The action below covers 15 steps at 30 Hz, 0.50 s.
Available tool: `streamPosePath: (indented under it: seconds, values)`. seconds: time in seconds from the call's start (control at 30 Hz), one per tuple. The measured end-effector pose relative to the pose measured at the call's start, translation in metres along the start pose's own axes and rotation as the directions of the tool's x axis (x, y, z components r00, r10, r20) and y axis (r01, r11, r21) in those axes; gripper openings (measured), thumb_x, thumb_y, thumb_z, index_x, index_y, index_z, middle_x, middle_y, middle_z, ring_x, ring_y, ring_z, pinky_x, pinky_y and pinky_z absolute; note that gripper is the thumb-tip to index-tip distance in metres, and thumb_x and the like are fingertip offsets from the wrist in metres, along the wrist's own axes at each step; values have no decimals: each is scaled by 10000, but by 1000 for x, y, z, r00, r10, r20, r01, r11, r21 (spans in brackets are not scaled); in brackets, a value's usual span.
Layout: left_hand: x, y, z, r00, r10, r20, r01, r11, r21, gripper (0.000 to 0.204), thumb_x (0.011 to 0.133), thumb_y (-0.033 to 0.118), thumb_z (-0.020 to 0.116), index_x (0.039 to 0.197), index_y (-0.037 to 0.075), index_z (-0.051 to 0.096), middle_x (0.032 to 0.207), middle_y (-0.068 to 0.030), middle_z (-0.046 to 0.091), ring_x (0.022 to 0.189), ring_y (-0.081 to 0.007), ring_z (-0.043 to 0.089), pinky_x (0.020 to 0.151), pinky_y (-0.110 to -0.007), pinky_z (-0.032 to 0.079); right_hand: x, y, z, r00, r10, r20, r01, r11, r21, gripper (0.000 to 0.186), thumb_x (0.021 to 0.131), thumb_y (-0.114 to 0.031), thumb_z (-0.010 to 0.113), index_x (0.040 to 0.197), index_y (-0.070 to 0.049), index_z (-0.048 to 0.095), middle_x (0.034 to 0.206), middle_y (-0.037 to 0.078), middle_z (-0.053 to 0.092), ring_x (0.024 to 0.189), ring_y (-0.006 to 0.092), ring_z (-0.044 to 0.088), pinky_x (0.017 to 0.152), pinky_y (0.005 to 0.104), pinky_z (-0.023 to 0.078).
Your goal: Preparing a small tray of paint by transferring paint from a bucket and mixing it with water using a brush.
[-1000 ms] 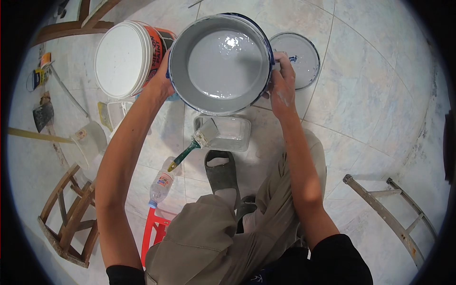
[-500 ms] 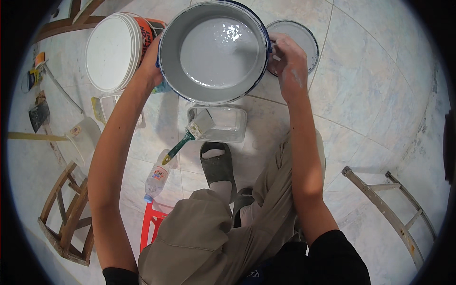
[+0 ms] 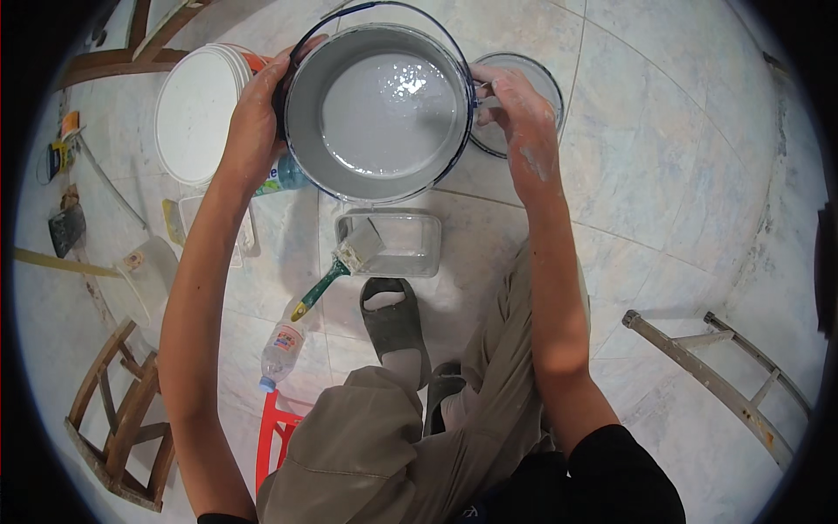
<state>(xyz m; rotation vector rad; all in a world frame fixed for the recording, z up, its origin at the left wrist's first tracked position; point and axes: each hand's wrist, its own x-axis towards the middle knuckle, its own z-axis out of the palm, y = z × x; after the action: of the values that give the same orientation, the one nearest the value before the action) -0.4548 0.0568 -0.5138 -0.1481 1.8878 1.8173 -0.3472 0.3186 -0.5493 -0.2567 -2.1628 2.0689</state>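
Note:
A paint bucket (image 3: 301,140) with a dark blue rim and wire handle is raised between my two hands, with glossy light grey paint (image 3: 388,118) inside. My left hand (image 3: 257,113) is closed against its left side, the fingertips partly hidden behind it. My right hand (image 3: 521,109), smeared with grey paint, grips the right side by the handle's joint. Below the bucket, a clear plastic tray (image 3: 423,273) lies on the floor. A paintbrush (image 3: 327,284) with a green and yellow handle rests over the tray's left edge, its bristles inside.
A white-lidded tub (image 3: 196,118) stands left of the bucket; a round paint lid (image 3: 543,83) lies to the right. Near my feet are a clear bottle (image 3: 282,349) and a red plastic stool (image 3: 272,437). A wooden stool (image 3: 122,428) and a metal ladder (image 3: 707,375) flank me.
The bucket looks smaller and sits slightly left and lower in the picture, still between both hands. Its handle now stands clear of the far rim. The whole view has shifted a little.

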Motion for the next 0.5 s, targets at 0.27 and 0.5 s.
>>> streamPosePath:
  seconds: [0.27, 0.5]
  values:
    - [8, -11, -6, 966, -236, -102, 216, 960, -179, 427, 1052, 379, 492, 1280, 61, 662, 1141, -50, 712, 1017, -150, 659, 934, -299, 519, -6, 17, 5, 995, 68, 74, -75, 993, 95, 394, 1059, -257, 428, 1300, -24, 636, 1208, 85, 636, 1002, 156, 569, 771, 279, 501]
    - [24, -44, -25, 896, -444, -28, 403, 836, -372, 449, 1042, 394, 514, 1287, 45, 651, 1170, -100, 715, 1008, -207, 692, 896, -352, 582, -9, 13, 10, 964, 265, 31, -265, 942, 208, 442, 1055, -340, 448, 1321, -43, 638, 1234, 71, 595, 1089, 175, 580, 945, 347, 489]
